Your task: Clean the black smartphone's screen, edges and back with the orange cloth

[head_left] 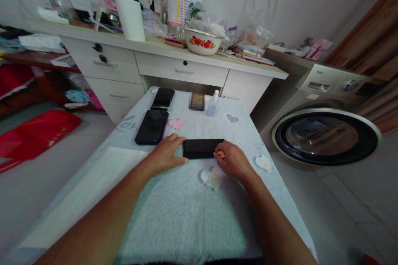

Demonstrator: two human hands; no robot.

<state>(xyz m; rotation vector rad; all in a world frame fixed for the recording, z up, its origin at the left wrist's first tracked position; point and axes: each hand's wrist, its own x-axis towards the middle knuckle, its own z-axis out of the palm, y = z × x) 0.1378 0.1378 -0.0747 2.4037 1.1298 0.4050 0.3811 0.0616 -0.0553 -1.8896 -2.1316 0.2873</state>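
Right hand (232,159) clenching orange cloth (219,154) on black phone (200,149), left hand (169,153) steadying it

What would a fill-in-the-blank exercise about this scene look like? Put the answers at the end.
The left hand spans one end of the black smartphone while the right hand holds a small, crumpled cloth coloured ____.
The cap on the spray bottle is ____.
The printed heart nearest the pink-edged phone is ____.
Seen from here, the washing machine stands ____ of the white drawers.

Missing words: orange; white; pink; right.
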